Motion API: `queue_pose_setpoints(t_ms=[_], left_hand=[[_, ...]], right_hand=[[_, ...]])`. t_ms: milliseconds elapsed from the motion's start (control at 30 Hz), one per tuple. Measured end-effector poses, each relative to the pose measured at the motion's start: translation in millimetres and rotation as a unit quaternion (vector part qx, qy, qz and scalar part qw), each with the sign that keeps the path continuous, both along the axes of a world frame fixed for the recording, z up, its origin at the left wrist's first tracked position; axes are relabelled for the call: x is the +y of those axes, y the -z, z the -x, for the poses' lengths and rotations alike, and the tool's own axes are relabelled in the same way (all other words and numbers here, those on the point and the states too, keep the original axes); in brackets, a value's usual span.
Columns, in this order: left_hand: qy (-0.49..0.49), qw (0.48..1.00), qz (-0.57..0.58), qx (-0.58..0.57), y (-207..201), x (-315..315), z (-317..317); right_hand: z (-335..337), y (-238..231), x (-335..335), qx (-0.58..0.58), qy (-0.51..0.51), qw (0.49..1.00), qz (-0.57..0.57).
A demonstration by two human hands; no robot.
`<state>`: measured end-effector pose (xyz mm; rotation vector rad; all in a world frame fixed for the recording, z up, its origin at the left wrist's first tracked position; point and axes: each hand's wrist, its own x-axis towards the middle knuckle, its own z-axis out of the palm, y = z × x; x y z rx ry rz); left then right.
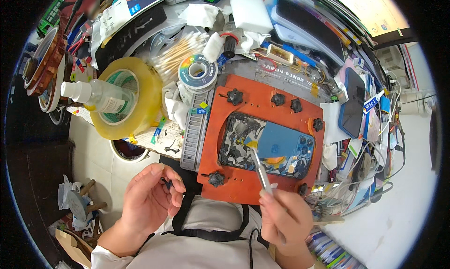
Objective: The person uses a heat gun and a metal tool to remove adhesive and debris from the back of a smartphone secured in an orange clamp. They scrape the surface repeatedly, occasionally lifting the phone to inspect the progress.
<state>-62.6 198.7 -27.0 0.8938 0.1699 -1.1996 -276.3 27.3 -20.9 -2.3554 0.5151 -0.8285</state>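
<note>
Phone (281, 140), then: where is it, and how does it lie?

It lies back up on the orange-red plate (243, 188), in front of the person, with black knobs (235, 97) around it. Its right part is blue, with the camera lenses (306, 144) at the far right; its left part is a ragged patchwork of black and silver.

And the hands?

The right hand (287, 217) grips a slim metal tool (263, 176) between thumb and fingers. The tool's tip is over the phone, at the edge between the blue and the patchy part; whether it touches, I cannot tell.

What of the left hand (152, 194)?

Off the plate, to its left, fingers loosely curled toward the thumb. Something dark shows between them, but I cannot tell whether it is held.

What else is near?

Left of the plate, a slotted metal strip (191, 140); beyond that, a wide roll of yellowish tape (152, 88) with a clear spray bottle (104, 100) in its ring. Cotton swabs (180, 56) fan out behind a round spool (185, 85), and another phone (352, 102) lies to the right
</note>
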Motion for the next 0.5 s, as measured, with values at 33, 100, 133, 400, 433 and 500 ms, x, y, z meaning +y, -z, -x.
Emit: queue_pose_setpoints(t_ms=[33, 100, 133, 400, 433, 500], left_hand=[[0.001, 1.0, 0.008, 0.002, 0, -1, 0], [0.0, 1.0, -0.004, 0.012, -1, -2, 1], [0.0, 1.0, 0.007, 0.018, 0, -2, 1], [0.002, 1.0, 0.002, 0.018, 0, -4, 3], [-0.001, 1.0, 0.01, 0.025, 0, -4, 3], [0.004, 1.0, -0.002, 0.021, -1, -5, 3]], right_hand=[[0, 2, -1, 0.012, -0.009, 1.0, 0.007], [0, 4, 0, 0.021, -0.014, 1.0, 0.019], [0, 5, 0, 0.021, -0.009, 1.0, 0.018], [0, 14, -1, 0.012, -0.013, 0.999, 0.039], [1, 15, -2, 0.011, -0.015, 0.999, 0.042], [1, 18, -3, 0.007, -0.019, 0.998, 0.06]])
